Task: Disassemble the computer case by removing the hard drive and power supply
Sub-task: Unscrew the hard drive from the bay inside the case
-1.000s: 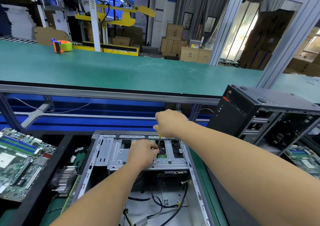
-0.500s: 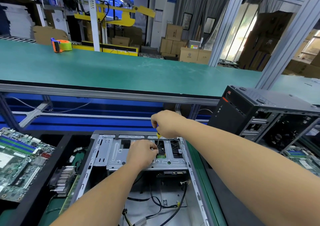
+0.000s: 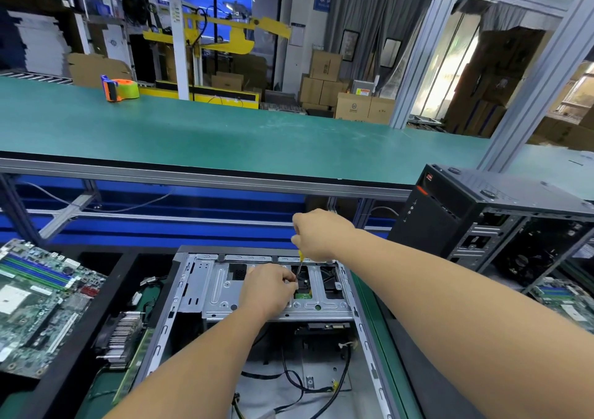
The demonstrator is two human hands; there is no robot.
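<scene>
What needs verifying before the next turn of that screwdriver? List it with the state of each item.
1. Right hand gripping the screwdriver handle: ok.
2. Left hand steadying the shaft near the tip: ok.
3. Tip seated in a screw head: cannot tell, the fingers hide it.
4. Drive cage lying flat in the open case: ok.
5. Loose cables on the case floor clear of the cage: ok, they lie nearer the person.
6. Hard drive freed from the cage: cannot tell, only a bit of green board shows through a slot.
</scene>
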